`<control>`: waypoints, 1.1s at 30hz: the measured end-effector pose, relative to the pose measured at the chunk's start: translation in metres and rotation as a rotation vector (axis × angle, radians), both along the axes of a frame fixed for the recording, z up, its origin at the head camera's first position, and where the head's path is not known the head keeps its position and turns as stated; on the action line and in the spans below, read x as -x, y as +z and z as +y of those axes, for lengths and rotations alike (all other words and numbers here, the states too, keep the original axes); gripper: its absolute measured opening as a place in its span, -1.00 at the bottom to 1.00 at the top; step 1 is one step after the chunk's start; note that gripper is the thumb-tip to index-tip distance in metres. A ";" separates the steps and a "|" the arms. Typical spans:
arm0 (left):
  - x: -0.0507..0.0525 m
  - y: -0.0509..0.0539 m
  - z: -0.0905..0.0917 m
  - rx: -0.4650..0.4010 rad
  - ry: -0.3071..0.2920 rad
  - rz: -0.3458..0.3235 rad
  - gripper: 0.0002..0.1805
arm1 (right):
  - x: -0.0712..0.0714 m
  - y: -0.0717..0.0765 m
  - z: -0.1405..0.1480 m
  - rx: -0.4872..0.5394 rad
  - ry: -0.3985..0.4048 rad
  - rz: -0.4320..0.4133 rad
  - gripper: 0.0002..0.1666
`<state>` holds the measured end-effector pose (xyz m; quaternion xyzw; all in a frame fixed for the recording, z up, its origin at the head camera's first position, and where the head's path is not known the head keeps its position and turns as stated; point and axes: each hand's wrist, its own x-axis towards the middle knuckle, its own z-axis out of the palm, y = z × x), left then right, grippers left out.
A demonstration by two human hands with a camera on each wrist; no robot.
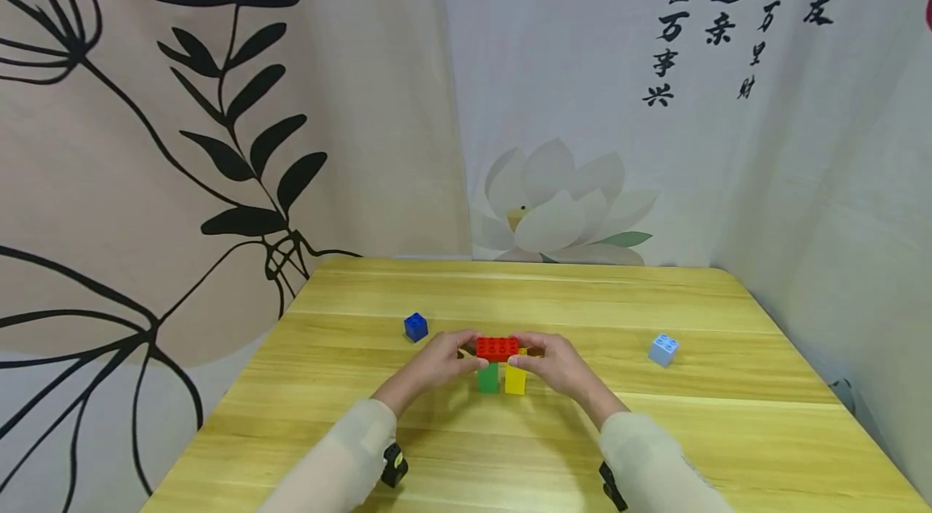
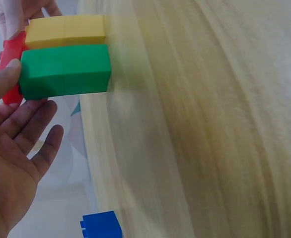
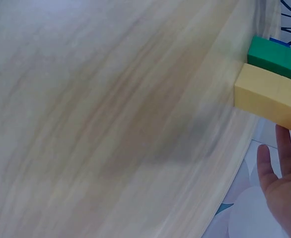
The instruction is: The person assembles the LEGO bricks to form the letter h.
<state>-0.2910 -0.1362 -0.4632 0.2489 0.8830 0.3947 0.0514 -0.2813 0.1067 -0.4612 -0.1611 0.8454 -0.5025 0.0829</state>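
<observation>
A red brick (image 1: 497, 349) lies across the tops of a green stack (image 1: 488, 379) and a yellow stack (image 1: 514, 380), which stand side by side. My left hand (image 1: 446, 359) pinches the red brick's left end, its thumb at the front; the left wrist view shows the thumb on the red brick (image 2: 12, 64) above the green stack (image 2: 66, 72). At the right end, my right hand (image 1: 555, 366) holds the red brick between thumb and fingers. In the right wrist view, the right hand (image 3: 289, 193) is beside the yellow stack (image 3: 269, 96), and the red brick is out of frame.
A dark blue brick (image 1: 416, 327) sits on the wooden table (image 1: 582, 303) behind and left of the stacks. Farther right is a light blue brick (image 1: 663, 349). Patterned cloth (image 1: 379, 92) hangs behind the table.
</observation>
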 end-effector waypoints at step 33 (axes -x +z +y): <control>-0.001 -0.008 0.000 -0.098 0.016 -0.062 -0.63 | 0.000 0.000 0.003 -0.061 0.005 0.016 -0.34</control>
